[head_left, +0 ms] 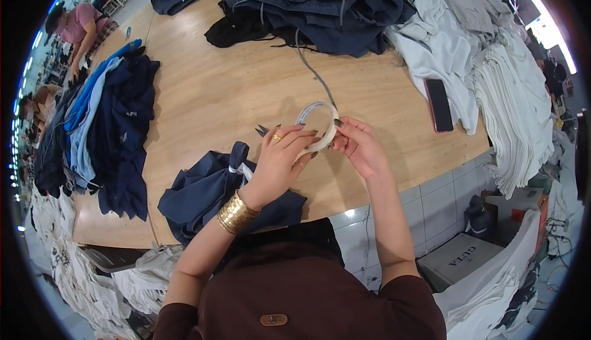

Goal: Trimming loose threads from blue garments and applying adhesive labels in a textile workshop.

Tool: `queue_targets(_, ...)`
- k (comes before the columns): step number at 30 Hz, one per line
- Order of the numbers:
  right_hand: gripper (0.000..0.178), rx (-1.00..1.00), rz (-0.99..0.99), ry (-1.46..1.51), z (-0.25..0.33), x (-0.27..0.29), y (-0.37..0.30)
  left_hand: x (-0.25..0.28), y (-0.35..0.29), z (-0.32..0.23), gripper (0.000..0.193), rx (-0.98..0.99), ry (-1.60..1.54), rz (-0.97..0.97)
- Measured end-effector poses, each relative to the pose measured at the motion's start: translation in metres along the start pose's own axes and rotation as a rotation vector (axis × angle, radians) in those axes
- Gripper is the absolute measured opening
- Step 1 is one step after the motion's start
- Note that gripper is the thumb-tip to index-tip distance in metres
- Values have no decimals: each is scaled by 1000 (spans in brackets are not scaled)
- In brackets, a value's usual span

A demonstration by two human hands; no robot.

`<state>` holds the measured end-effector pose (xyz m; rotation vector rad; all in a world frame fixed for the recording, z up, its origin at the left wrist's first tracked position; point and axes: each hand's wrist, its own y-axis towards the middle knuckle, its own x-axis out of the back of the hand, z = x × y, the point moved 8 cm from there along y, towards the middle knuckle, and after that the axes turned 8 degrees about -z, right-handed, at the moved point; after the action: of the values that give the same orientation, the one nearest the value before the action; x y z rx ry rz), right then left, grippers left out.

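Observation:
Above the near part of the wooden table (203, 88), a roll of pale masking tape (330, 133) is held up between my two hands. My left hand (279, 163) has its fingers closed on the roll's near-left side. Dark pointed tips, like thread snips (262, 131), poke out beside that hand; the rest is hidden. My right hand (363, 149) pinches the roll's right edge between thumb and fingers. Under my left wrist lies a crumpled navy garment (200, 186) with a white strip (242, 169) on it.
A heap of navy garments (320, 8) with grey cords covers the far side. Blue and navy clothes (126, 112) lie left. White folded fabric (511, 112) and a phone (439, 106) are right. A grey box (458, 260) stands below. Another person (83, 26) is at far left.

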<state>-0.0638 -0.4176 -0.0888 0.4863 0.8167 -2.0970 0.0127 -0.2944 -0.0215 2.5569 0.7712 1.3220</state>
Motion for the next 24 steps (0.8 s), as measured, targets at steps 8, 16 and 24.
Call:
queue_targets(8,15,-7,-139,111,-12,2,-11,-8,-6,7,20,329,-499,228)
queue_targets(16,26,937,-253,-1161,31,-48,-45,-14,-19,6,27,492,-1052,416)
queue_targets(24,15,720,-341,-934,18,-24,-31,-9,-25,9,29,473,-1173,362)
